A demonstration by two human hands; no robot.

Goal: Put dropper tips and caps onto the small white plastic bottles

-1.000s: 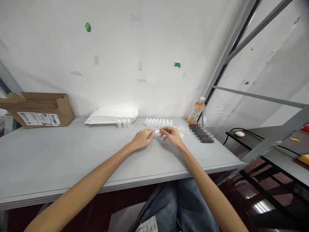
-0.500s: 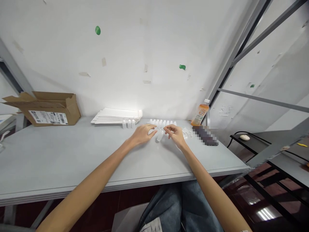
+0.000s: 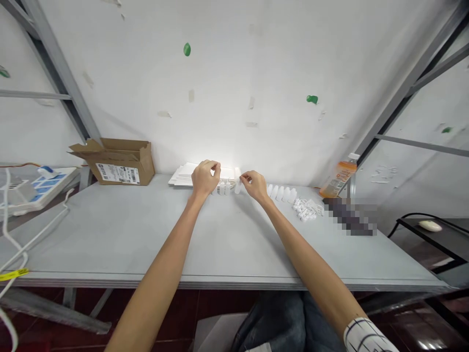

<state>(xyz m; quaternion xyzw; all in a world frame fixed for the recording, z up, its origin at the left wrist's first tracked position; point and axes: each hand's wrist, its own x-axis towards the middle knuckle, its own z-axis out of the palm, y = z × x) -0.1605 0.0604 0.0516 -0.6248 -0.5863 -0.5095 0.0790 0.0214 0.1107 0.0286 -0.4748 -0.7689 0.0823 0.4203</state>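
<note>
My right hand (image 3: 254, 187) pinches a small white plastic bottle (image 3: 238, 180), tilted, in its fingertips near the back of the table. My left hand (image 3: 205, 178) is a little to the left, with curled fingers above a short group of white bottles (image 3: 223, 188). Its fingers hide whether it holds anything. A longer row of white bottles (image 3: 281, 193) stands right of my right hand. Beyond that lies a heap of small white plastic parts (image 3: 306, 209).
The grey table (image 3: 110, 234) has a stack of white paper sheets (image 3: 194, 172) behind my hands. An open cardboard box (image 3: 117, 167) stands back left, an orange drink bottle (image 3: 339, 178) back right, and a pixelated dark object (image 3: 350, 217) near it. A white wall backs the table.
The view has turned left. My hands have moved farther back and left, and my right hand has raised the white bottle from the table, now pinching it near the short group.
</note>
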